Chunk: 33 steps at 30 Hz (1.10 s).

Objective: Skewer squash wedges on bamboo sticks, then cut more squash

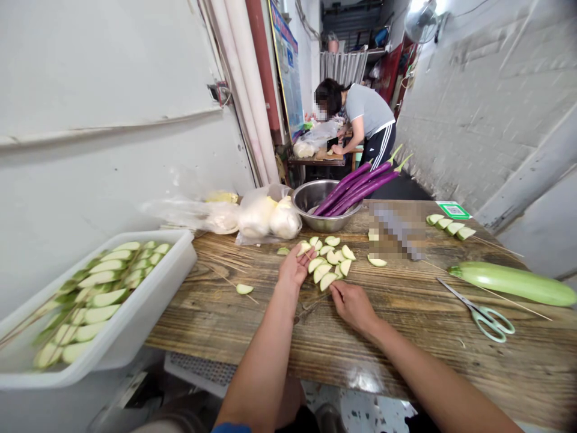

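A pile of pale green squash slices (329, 261) lies on the wooden table (396, 337). My left hand (295, 267) rests at the pile's left edge, its fingertips pinched on one slice (303, 247). Just below the pile, my right hand (354, 304) has its fingers closed on a thin bamboo skewer (311, 304) lying low over the table. A single slice (244, 289) on a skewer lies to the left.
A white tub (135, 325) of skewered slices sits at left. Behind the pile are a steel bowl (315, 219) with purple eggplants (360, 186) and plastic bags (265, 219). Scissors (484, 313), a whole green squash (514, 282) and a finished skewer (451, 227) lie right. Another person (365, 120) works farther back.
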Tool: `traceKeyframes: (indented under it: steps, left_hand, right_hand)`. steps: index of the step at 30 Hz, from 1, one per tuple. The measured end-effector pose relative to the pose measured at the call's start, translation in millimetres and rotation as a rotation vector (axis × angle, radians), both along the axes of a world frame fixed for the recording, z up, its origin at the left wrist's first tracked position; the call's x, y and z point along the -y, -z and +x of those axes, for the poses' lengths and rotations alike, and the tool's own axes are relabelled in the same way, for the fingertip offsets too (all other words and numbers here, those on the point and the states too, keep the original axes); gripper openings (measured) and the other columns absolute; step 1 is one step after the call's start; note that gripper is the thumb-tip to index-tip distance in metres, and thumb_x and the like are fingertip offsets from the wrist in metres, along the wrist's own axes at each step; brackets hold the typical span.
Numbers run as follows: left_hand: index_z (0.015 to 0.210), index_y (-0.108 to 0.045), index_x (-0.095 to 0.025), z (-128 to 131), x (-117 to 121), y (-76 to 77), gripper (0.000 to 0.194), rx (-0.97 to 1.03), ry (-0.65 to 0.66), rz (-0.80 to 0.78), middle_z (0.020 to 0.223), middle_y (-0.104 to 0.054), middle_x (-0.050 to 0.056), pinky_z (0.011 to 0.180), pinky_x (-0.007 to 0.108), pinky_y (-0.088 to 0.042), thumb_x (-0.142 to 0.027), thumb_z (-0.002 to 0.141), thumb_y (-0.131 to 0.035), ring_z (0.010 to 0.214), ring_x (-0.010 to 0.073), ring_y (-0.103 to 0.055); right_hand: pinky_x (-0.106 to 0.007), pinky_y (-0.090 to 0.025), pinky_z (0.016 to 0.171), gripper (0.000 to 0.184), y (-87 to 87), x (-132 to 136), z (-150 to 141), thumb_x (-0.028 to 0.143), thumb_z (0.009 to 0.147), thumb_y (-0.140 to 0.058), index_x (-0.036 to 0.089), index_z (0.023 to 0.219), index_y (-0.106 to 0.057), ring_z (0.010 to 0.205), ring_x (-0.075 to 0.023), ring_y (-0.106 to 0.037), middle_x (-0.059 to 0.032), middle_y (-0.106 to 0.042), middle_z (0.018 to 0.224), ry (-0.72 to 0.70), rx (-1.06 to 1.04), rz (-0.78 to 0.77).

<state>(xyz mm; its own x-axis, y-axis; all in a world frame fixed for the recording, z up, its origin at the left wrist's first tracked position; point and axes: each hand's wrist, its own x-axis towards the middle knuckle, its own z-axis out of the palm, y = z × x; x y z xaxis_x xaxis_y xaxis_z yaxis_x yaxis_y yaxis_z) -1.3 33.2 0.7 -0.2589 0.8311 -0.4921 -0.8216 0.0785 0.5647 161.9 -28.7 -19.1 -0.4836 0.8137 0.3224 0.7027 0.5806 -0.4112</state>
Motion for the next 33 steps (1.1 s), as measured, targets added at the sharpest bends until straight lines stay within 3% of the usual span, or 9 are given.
traceKeyframes:
  steps: [5,18,33]
  left_hand:
    - [0.083,-0.056,-0.010,0.4,0.8,0.7,0.012,-0.024,-0.028,0.036,0.077,-0.065,0.014,0.066,0.033,-0.055,-0.021,0.078,-0.057,0.074,0.0227,-0.066]
    - [0.077,-0.057,-0.011,6.0,-0.7,5.0,0.003,-0.021,-0.082,-0.034,0.075,-0.065,0.010,0.071,0.033,-0.054,-0.014,0.077,-0.056,0.073,0.0199,-0.066]
    - [0.079,-0.057,-0.010,13.7,-1.8,9.0,0.005,-0.073,-0.070,-0.014,0.072,-0.065,0.009,0.061,0.029,-0.053,-0.013,0.077,-0.053,0.060,0.0168,-0.064]
  right_hand:
    - [-0.021,-0.032,0.057,0.029,0.3,0.7,-0.3,0.022,0.087,-0.032,0.016,0.077,-0.059,0.057,-0.0131,-0.055,-0.0049,-0.064,0.067,-0.004,0.002,-0.005]
    - [-0.022,-0.031,0.056,0.028,1.0,2.1,-2.3,0.021,0.087,-0.033,0.017,0.074,-0.058,0.056,-0.0127,-0.054,-0.0041,-0.063,0.065,0.008,-0.008,-0.021]
    - [-0.022,-0.030,0.055,0.027,-0.8,2.8,-4.2,0.019,0.086,-0.034,0.017,0.072,-0.057,0.055,-0.0131,-0.054,-0.0042,-0.063,0.064,0.022,-0.028,-0.049]
